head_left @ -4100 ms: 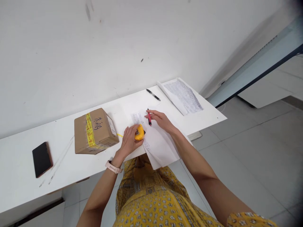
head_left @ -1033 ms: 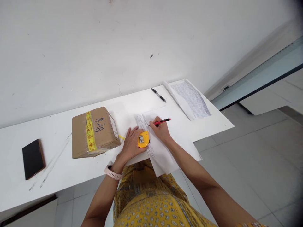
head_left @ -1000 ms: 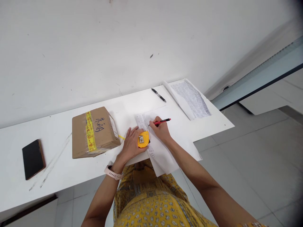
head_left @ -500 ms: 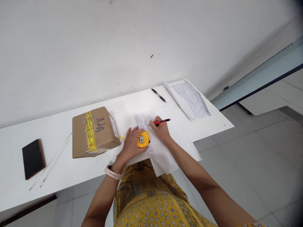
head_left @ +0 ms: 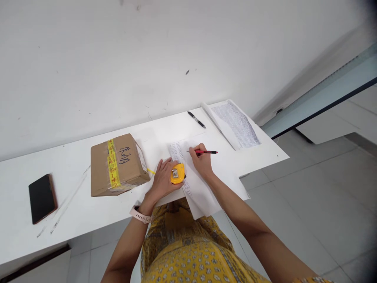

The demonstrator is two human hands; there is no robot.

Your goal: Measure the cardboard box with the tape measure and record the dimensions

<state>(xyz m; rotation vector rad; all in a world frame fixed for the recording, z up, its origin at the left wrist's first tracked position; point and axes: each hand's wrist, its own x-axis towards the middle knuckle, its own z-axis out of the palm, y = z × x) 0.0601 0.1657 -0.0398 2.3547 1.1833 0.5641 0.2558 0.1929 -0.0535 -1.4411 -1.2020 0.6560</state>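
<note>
My left hand is wrapped round a yellow tape measure near the table's front edge. Its yellow blade shows a short way toward the cardboard box, left of the hand; the blade's far end is hidden. In a writing grip, my right hand holds a red pen with the tip pointing left, just over or on the paper. That sheet of paper lies under both hands, handwriting along its left side, its lower corner hanging past the table edge.
On the white table, a dark phone lies at the left. A black pen rests toward the back, near the wall. Several written sheets lie at the right end. A glass panel stands beyond them.
My right hand has shifted slightly right with the red pen, and the pen now lies flatter. The left hand stays on the tape measure. The view has moved a little.
</note>
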